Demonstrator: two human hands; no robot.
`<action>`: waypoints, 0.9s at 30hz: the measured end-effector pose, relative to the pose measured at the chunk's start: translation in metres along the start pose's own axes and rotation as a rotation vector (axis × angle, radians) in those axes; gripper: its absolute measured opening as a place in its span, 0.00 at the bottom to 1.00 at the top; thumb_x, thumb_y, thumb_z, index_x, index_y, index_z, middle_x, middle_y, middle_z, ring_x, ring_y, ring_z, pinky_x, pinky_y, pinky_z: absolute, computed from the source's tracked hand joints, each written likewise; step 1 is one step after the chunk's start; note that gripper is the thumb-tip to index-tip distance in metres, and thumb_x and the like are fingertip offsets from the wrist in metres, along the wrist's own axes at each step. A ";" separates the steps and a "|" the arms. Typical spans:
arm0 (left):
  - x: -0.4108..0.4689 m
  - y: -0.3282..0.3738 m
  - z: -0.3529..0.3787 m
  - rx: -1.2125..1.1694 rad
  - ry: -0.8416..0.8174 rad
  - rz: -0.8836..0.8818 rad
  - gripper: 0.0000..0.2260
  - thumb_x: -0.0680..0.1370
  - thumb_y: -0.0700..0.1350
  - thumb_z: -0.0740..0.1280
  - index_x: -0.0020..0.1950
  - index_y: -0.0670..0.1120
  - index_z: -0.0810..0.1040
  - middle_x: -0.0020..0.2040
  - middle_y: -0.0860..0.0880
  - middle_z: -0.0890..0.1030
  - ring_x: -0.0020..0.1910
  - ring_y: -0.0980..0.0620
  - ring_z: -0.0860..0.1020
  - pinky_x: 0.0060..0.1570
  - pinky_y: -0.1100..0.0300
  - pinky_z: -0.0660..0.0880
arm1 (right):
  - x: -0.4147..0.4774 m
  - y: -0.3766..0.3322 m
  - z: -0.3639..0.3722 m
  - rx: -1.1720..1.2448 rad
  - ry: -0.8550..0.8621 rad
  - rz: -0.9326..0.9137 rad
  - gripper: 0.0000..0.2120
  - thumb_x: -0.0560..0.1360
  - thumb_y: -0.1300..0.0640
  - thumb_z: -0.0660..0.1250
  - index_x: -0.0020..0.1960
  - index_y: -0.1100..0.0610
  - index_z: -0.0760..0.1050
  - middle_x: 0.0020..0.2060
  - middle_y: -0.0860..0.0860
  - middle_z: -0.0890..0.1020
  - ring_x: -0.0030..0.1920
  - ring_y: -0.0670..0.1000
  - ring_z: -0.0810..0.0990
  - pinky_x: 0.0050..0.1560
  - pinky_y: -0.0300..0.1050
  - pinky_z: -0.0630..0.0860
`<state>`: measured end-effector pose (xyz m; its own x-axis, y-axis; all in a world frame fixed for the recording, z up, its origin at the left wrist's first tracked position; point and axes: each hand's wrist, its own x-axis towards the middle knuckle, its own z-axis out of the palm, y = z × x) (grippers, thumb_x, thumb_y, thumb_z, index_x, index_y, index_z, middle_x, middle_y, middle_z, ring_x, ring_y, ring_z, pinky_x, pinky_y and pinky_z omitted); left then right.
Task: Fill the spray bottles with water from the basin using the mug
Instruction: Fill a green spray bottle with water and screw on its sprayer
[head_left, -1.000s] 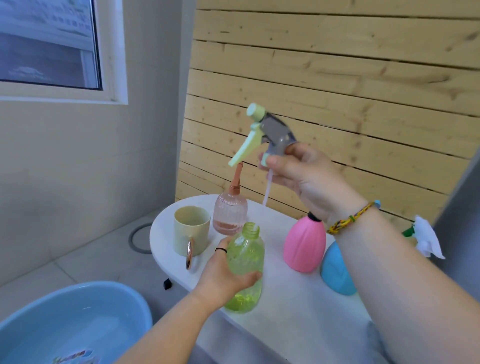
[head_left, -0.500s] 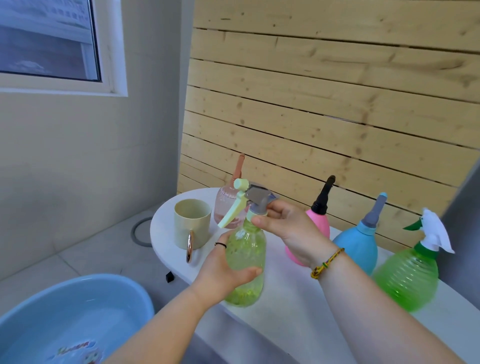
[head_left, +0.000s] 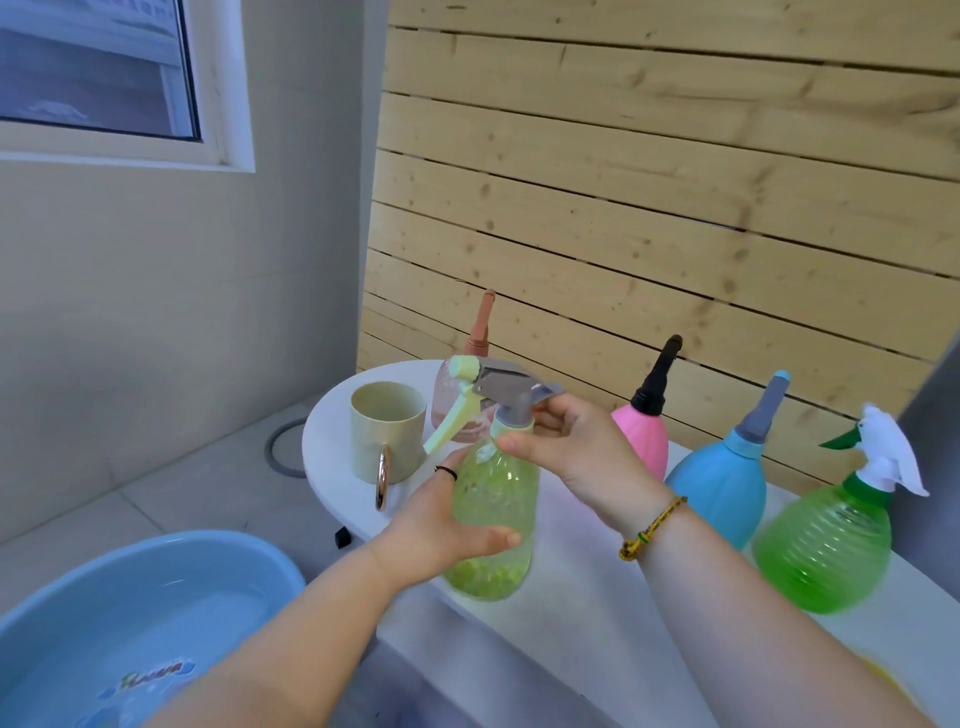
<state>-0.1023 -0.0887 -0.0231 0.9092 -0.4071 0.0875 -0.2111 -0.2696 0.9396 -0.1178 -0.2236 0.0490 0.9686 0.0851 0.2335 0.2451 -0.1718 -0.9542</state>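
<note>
A yellow-green spray bottle (head_left: 493, 499) stands on the white table (head_left: 587, 587) near its front edge. My left hand (head_left: 441, 525) grips its body. Its grey and pale-green trigger head (head_left: 498, 395) sits on the neck, and my right hand (head_left: 566, 447) holds it at the collar with curled fingers. A beige mug (head_left: 387, 434) with a copper handle stands just to the left. The blue basin (head_left: 156, 566) holding water sits on the floor at bottom left.
Behind stand a clear pink bottle (head_left: 457, 405), a pink bottle (head_left: 644, 436) with a black nozzle, a blue bottle (head_left: 722, 483) and a green bottle (head_left: 826, 551) with a white trigger. A wooden slat wall backs the table.
My right hand brought the trigger head down from above and set it on the bottle's neck, where it now grips the collar. My left hand kept hold of the bottle.
</note>
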 end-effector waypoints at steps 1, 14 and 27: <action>-0.001 -0.001 -0.002 0.001 -0.034 0.001 0.35 0.67 0.42 0.74 0.67 0.56 0.58 0.56 0.60 0.70 0.57 0.61 0.69 0.44 0.80 0.65 | -0.001 0.003 0.004 -0.016 0.054 -0.021 0.15 0.67 0.71 0.70 0.41 0.52 0.73 0.38 0.46 0.79 0.36 0.40 0.78 0.41 0.30 0.74; -0.005 -0.007 -0.002 -0.027 -0.036 0.033 0.32 0.68 0.40 0.74 0.64 0.57 0.61 0.51 0.65 0.71 0.49 0.72 0.69 0.41 0.83 0.65 | -0.002 0.014 0.002 -0.054 -0.164 0.047 0.07 0.76 0.58 0.63 0.52 0.50 0.72 0.51 0.46 0.78 0.54 0.44 0.76 0.58 0.41 0.71; -0.005 -0.009 -0.002 -0.054 -0.039 0.036 0.31 0.68 0.39 0.73 0.61 0.59 0.60 0.51 0.66 0.71 0.48 0.74 0.69 0.41 0.82 0.66 | -0.008 0.018 0.010 0.011 -0.051 -0.046 0.12 0.74 0.64 0.64 0.50 0.48 0.69 0.48 0.43 0.76 0.46 0.33 0.77 0.46 0.28 0.73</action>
<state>-0.1042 -0.0829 -0.0309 0.8863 -0.4499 0.1094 -0.2228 -0.2071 0.9526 -0.1212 -0.2171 0.0282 0.9530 0.1424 0.2673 0.2883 -0.1561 -0.9447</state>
